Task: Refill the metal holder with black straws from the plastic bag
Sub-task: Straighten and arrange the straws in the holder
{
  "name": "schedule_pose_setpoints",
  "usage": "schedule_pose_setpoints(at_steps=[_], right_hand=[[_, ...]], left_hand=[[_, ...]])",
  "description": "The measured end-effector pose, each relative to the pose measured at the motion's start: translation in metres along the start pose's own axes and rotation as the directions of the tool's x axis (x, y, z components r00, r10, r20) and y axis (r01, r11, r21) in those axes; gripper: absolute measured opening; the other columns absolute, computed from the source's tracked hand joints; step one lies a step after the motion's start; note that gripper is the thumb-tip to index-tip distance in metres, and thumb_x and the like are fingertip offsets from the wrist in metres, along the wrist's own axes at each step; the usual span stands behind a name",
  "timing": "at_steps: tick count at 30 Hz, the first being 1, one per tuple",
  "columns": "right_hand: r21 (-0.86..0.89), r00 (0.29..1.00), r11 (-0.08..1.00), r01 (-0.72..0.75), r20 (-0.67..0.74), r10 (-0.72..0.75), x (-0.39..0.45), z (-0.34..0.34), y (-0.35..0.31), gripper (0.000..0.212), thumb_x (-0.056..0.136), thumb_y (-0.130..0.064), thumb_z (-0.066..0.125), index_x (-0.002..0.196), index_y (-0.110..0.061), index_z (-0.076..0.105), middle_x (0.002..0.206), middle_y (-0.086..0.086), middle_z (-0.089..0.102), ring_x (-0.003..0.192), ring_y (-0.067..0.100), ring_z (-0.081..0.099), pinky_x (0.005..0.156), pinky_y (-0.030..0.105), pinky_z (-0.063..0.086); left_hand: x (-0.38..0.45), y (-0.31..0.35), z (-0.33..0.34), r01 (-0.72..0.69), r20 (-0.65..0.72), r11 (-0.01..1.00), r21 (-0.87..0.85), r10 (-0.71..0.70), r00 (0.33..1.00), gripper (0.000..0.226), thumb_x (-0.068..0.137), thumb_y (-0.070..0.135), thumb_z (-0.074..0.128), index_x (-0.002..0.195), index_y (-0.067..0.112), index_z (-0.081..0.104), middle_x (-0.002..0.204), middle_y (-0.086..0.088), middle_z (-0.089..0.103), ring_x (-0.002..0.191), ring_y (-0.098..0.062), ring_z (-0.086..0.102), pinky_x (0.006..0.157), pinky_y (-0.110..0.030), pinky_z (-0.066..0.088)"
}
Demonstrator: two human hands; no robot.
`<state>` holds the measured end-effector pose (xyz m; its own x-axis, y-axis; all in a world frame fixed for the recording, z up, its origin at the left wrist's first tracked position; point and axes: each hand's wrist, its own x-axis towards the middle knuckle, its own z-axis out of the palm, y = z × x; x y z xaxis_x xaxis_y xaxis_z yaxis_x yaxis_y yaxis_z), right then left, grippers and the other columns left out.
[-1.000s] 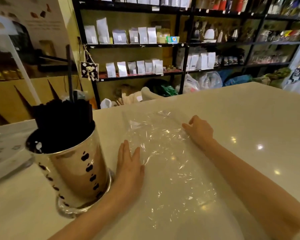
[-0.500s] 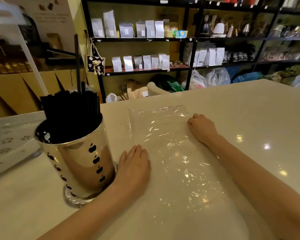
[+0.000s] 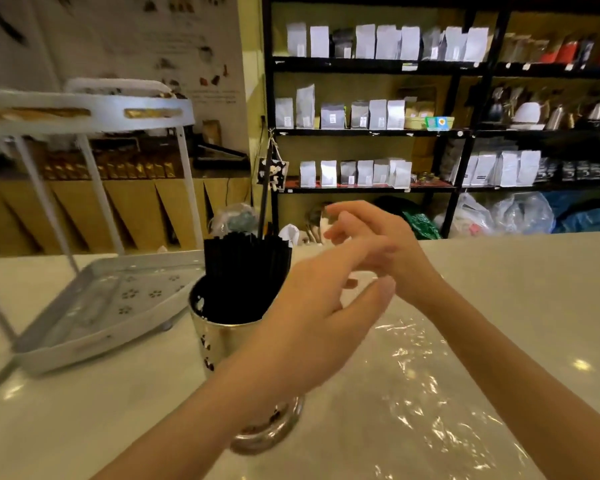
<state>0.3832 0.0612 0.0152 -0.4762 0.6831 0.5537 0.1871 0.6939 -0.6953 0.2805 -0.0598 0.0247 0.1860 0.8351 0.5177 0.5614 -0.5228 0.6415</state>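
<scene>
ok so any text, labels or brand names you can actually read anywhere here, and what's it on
None can be read.
Pale pouches on the black shelves: small labels, too small and blurred.
Wall poster: lines of print, too blurred.
Green and blue box on the shelf: a mark, unreadable.
Metal holder, black straws, plastic bag: no text visible.

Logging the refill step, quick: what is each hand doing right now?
Left hand: open, fingers spread, raised above the counter, holding nothing.
Right hand: open, fingers loosely bent, raised, holding nothing visible.
</scene>
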Motion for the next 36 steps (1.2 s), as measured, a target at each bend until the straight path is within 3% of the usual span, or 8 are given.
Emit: schedule_pose_setpoints(at_steps=[5,8,14,17,20,24,29,36], right_hand=[[0.134,0.99,0.981,0.139,-0.029,-0.136,0.027,0.027,-0.037,0.038,0.097,-0.03,0.037,0.134,-0.022,0.042,0.099,-0.013,0.062,0.096,0.0,0.06,0.086,0.018,0.05],[0.191,0.994,0.976,0.109,-0.006,-0.11,0.042,0.042,-0.047,0.047,0.097,-0.028,0.041,0.142,-0.026,0.025,0.104,-0.012,0.062,0.102,0.006,0.061,0.092,0.03,0.051],[0.117,0.983,0.987,0.109,-0.159,-0.089,0.055,0.056,-0.044,0.06,0.092,-0.021,0.053,0.144,-0.025,0.022,0.087,-0.011,0.057,0.066,-0.003,0.057,0.062,0.008,0.047],[0.139,0.996,0.988,0.07,-0.058,-0.062,0.059,0.059,-0.044,0.061,0.092,-0.021,0.052,0.144,-0.03,0.02,0.091,-0.005,0.06,0.079,0.007,0.062,0.075,0.019,0.052],[0.153,0.993,0.982,0.114,0.019,-0.118,0.057,0.06,-0.045,0.049,0.091,-0.012,0.053,0.136,-0.025,0.038,0.085,0.004,0.067,0.08,0.02,0.066,0.079,0.036,0.057],[0.126,0.988,0.98,0.154,0.006,-0.156,0.047,0.058,-0.051,0.024,0.089,-0.011,0.057,0.111,-0.018,0.063,0.085,0.004,0.07,0.077,0.016,0.068,0.074,0.03,0.058],[0.17,0.988,0.975,0.143,0.035,-0.151,0.022,0.053,-0.051,0.018,0.086,-0.014,0.06,0.098,-0.026,0.066,0.091,-0.008,0.07,0.09,0.006,0.065,0.079,0.018,0.054],[-0.047,0.97,0.978,0.201,0.146,-0.193,-0.003,0.057,-0.035,0.028,0.086,-0.029,0.054,0.112,-0.04,0.055,0.113,-0.038,0.045,0.114,-0.014,0.039,0.103,0.021,0.032]], left_hand=[[0.004,0.001,-0.047,-0.082,-0.335,0.991,0.105,0.112,0.936,0.028,0.083,0.019,0.053,0.11,0.024,0.058,0.105,0.011,0.065,0.1,0.0,0.059,0.084,-0.017,0.05],[0.009,-0.016,-0.068,0.072,-0.439,0.975,0.212,0.029,0.898,0.039,0.083,0.025,0.06,0.121,0.026,0.05,0.116,0.014,0.055,0.102,0.007,0.05,0.087,-0.012,0.041],[0.006,-0.049,-0.075,0.42,-0.245,0.869,0.261,-0.361,0.9,0.085,0.069,0.05,0.065,0.139,0.029,0.022,0.147,0.008,0.028,0.122,-0.004,0.03,0.089,-0.021,0.025],[0.007,-0.055,-0.076,0.463,-0.204,0.863,0.202,-0.425,0.882,0.081,0.07,0.048,0.065,0.138,0.029,0.025,0.143,0.007,0.038,0.124,-0.011,0.037,0.086,-0.022,0.03],[0.008,-0.056,-0.078,0.434,-0.193,0.884,0.171,-0.402,0.895,0.071,0.073,0.04,0.066,0.135,0.028,0.033,0.129,0.006,0.052,0.107,-0.005,0.042,0.083,-0.022,0.033],[0.003,-0.055,-0.08,0.372,-0.228,0.92,0.123,-0.339,0.913,0.055,0.074,0.024,0.069,0.125,0.024,0.047,0.117,0.006,0.06,0.105,-0.005,0.051,0.09,-0.023,0.04],[-0.014,-0.055,-0.081,0.263,-0.274,0.96,0.098,-0.228,0.934,0.041,0.072,0.019,0.07,0.11,0.028,0.056,0.102,0.016,0.064,0.099,0.008,0.055,0.085,-0.014,0.044],[-0.024,-0.057,-0.079,0.229,-0.25,0.971,0.074,-0.204,0.946,0.051,0.072,0.028,0.07,0.109,0.047,0.041,0.101,0.027,0.056,0.098,0.007,0.05,0.079,-0.016,0.047]])
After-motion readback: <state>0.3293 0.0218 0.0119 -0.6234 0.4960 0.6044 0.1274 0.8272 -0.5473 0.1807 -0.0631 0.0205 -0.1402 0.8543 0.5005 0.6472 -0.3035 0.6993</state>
